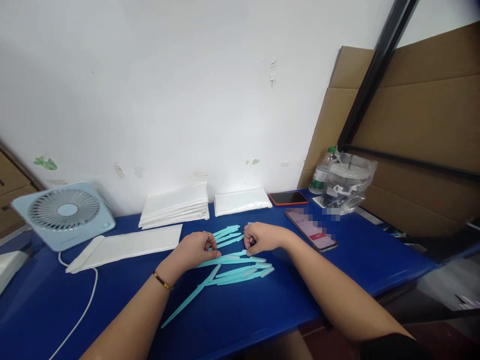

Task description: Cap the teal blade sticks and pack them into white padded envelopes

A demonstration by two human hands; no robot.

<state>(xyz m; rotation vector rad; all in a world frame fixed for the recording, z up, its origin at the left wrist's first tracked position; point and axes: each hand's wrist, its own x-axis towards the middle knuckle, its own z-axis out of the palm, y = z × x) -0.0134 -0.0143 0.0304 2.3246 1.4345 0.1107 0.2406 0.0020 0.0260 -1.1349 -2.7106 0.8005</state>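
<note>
Several teal eyebrow razors (240, 274) with pale blade ends lie in loose rows on the blue table. My left hand (195, 250) is closed over the left ends of the upper razors (227, 233), thumb and index finger bent together on them. Opposite it, my right hand (262, 237) is curled with its fingertips pinched at the right ends of those razors; what lies inside the fingers is hidden. Nearer to me, one single razor (191, 298) slants away from the others, its tip touching the lower group.
A blue fan (67, 212) with a white cable stands at the left. White packets (174, 205), a flat white sleeve (131, 245) and another packet (243, 201) lie along the wall. Two phones (288, 198), a bottle (320, 175) and a bagged cup (347, 182) are at the right.
</note>
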